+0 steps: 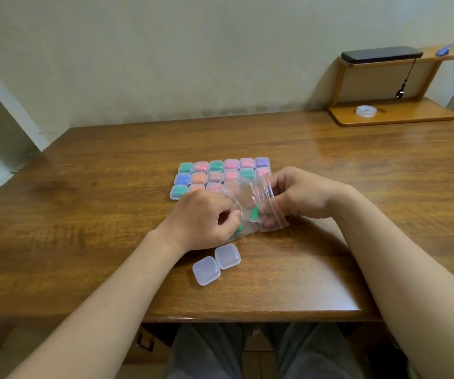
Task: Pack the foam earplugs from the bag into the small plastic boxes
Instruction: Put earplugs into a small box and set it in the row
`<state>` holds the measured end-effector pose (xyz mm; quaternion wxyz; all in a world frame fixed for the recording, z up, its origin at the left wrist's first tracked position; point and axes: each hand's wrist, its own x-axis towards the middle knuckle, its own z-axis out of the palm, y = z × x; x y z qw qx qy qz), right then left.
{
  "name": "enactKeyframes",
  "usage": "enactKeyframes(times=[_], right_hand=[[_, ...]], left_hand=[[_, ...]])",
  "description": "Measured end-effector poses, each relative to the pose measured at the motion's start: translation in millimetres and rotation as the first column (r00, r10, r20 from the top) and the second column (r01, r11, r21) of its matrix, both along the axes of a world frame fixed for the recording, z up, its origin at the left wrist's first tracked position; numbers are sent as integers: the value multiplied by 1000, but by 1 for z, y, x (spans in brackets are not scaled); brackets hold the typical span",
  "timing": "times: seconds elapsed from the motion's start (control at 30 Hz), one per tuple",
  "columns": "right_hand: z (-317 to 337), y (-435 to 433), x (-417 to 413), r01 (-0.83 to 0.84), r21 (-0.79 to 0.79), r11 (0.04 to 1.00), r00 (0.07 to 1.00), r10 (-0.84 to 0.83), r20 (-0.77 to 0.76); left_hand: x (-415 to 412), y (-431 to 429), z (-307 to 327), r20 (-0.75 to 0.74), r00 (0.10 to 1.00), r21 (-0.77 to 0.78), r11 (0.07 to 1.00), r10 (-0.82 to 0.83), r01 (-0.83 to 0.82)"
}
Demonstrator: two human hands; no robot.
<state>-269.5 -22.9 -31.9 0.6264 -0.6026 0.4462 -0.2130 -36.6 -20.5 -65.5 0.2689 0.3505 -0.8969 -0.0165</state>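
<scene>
A clear zip bag (250, 199) with a red seal line is held above the wooden table (111, 203) between both hands. My left hand (204, 220) pinches the bag's lower left part, where a green earplug (237, 231) shows. My right hand (299, 194) grips the bag's right edge, and another green earplug (254, 210) sits inside near its fingers. An open, empty clear plastic box (216, 263) lies hinged flat just in front of my left hand. Behind the bag, several closed small boxes (215, 173) with coloured earplugs stand in a tight grid.
A wooden shelf stand (390, 116) occupies the table's back right corner, with a roll of clear tape (365, 110) on its base and a black case (381, 54) on top. The wall runs along the table's far edge. My legs show below the near edge.
</scene>
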Motion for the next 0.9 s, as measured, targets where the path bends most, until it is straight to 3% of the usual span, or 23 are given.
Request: enactKeyframes(times=[0.13,0.3,0.43,0.67,0.9], right_hand=[[13,2,-8,14,-127,992,997,-24,-72],[24,12,-16,216,-256,942,955,-259,-148],[21,25,-10,357,-391,848,892,-434,-125],[11,40,2,444,-430,786,859,-511,-47],[9,52,5,459,-497,736,840,-542,-27]], left_hand=[[4,5,2,83,996,39,999,13,-17],[12,21,16,-15,996,54,994,92,-91],[13,43,25,84,995,125,990,47,-57],[10,58,26,294,955,257,965,-27,-52],[9,67,28,258,966,308,950,-27,-56]])
